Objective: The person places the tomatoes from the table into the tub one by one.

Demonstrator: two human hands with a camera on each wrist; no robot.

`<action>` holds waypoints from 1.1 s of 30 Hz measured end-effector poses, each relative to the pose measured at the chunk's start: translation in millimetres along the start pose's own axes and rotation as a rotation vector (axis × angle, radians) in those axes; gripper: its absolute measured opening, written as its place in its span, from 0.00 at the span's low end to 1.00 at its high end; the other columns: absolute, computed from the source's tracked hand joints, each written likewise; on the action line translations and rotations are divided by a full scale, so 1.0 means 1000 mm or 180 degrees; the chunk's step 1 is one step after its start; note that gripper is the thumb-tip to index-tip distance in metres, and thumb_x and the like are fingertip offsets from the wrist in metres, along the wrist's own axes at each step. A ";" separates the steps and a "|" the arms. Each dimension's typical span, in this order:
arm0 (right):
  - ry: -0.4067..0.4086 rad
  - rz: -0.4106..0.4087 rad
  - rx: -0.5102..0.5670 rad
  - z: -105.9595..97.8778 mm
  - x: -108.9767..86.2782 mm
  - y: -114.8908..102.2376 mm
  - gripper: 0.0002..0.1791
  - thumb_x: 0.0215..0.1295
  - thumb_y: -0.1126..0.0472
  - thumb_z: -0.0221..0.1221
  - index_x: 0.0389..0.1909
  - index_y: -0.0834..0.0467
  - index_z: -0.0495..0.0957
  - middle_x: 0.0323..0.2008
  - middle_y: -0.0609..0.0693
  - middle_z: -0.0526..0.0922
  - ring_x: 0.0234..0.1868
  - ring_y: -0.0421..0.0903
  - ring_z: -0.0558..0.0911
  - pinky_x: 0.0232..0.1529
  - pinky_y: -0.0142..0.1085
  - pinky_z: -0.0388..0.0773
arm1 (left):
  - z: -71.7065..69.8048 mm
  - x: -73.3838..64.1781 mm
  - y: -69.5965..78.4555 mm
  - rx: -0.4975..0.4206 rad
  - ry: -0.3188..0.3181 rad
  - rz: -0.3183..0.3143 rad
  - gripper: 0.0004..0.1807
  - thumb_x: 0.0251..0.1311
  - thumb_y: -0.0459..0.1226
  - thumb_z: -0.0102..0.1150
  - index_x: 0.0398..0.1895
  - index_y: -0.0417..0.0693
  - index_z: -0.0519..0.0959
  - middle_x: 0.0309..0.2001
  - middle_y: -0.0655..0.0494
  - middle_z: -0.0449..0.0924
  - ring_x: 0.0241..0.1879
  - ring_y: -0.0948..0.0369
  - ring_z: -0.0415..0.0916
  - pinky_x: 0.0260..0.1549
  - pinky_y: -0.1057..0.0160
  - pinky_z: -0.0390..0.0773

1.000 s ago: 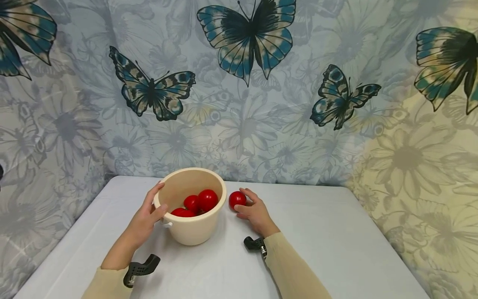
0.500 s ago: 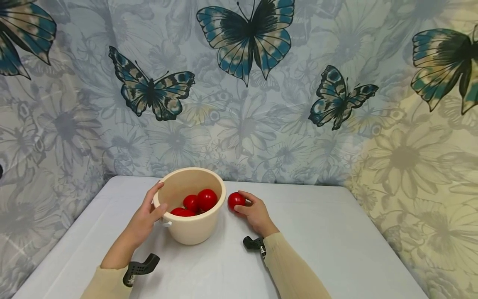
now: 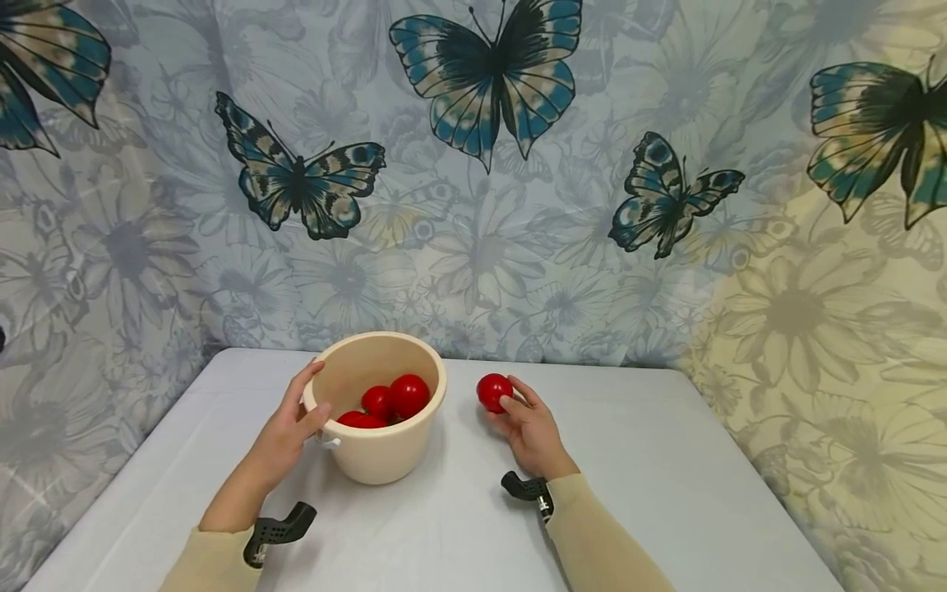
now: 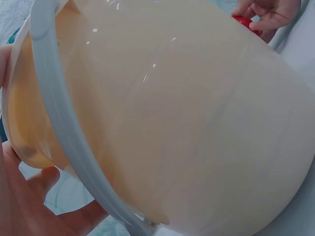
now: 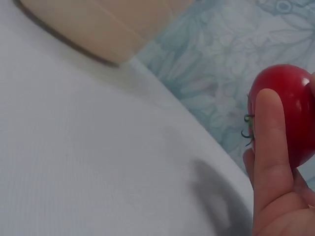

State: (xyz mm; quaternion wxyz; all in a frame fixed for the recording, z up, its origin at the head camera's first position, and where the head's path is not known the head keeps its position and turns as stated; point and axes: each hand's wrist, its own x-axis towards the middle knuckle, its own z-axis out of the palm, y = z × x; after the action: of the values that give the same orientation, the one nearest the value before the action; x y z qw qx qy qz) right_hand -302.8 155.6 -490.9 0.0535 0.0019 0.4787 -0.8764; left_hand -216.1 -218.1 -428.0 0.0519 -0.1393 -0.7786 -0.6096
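A cream bucket (image 3: pixel 381 456) stands tilted toward me on the white table, with several red tomatoes (image 3: pixel 409 396) inside. My left hand (image 3: pixel 284 432) grips its rim at the left side, thumb over the edge. In the left wrist view the bucket's grey-white handle (image 4: pixel 66 118) hangs across its outer wall. To the right of the bucket, my right hand (image 3: pixel 528 427) holds one tomato (image 3: pixel 494 393) between thumb and fingers. Seen from the right wrist, that tomato (image 5: pixel 290 110) shows a green stem, and its shadow falls on the table below.
The white table (image 3: pixel 666 493) reaches back to a fabric backdrop (image 3: pixel 488 271) printed with butterflies and flowers. A black wrist mount (image 3: pixel 284 526) sits on the left wrist and another mount (image 3: pixel 525 487) on the right.
My right hand has moved right, away from the bucket, carrying the tomato with it. The left hand and the bucket have stayed in place.
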 end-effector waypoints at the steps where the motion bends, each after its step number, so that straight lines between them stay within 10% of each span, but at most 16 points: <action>1: -0.0013 0.0024 0.0059 -0.001 -0.002 -0.002 0.37 0.68 0.69 0.60 0.76 0.58 0.58 0.68 0.60 0.62 0.57 0.57 0.77 0.50 0.44 0.78 | 0.000 0.000 0.000 0.0000 -0.0004 -0.0001 0.37 0.75 0.41 0.48 0.80 0.55 0.42 0.77 0.41 0.40 0.69 0.36 0.56 0.57 0.48 0.67; 21: -0.0168 0.0176 -0.0114 -0.028 -0.021 -0.004 0.39 0.67 0.70 0.61 0.76 0.58 0.56 0.68 0.60 0.59 0.59 0.58 0.75 0.48 0.43 0.80 | -0.001 -0.007 -0.002 0.0052 0.0092 0.0002 0.37 0.74 0.38 0.49 0.80 0.53 0.45 0.78 0.40 0.41 0.70 0.35 0.54 0.59 0.40 0.61; 33: -0.0152 0.0106 -0.0104 -0.021 -0.018 -0.007 0.39 0.67 0.72 0.59 0.77 0.59 0.56 0.67 0.60 0.61 0.57 0.57 0.77 0.47 0.44 0.80 | -0.001 -0.002 -0.004 -0.0004 0.0018 0.0118 0.37 0.74 0.38 0.49 0.80 0.51 0.44 0.78 0.42 0.39 0.70 0.35 0.53 0.54 0.66 0.66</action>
State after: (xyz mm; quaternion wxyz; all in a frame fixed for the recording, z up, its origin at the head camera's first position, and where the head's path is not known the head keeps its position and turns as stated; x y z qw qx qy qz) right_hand -286.3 179.2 -495.4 0.0796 -0.0119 0.4914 -0.8672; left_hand -215.7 -220.4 -431.6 0.0653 -0.1520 -0.7754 -0.6095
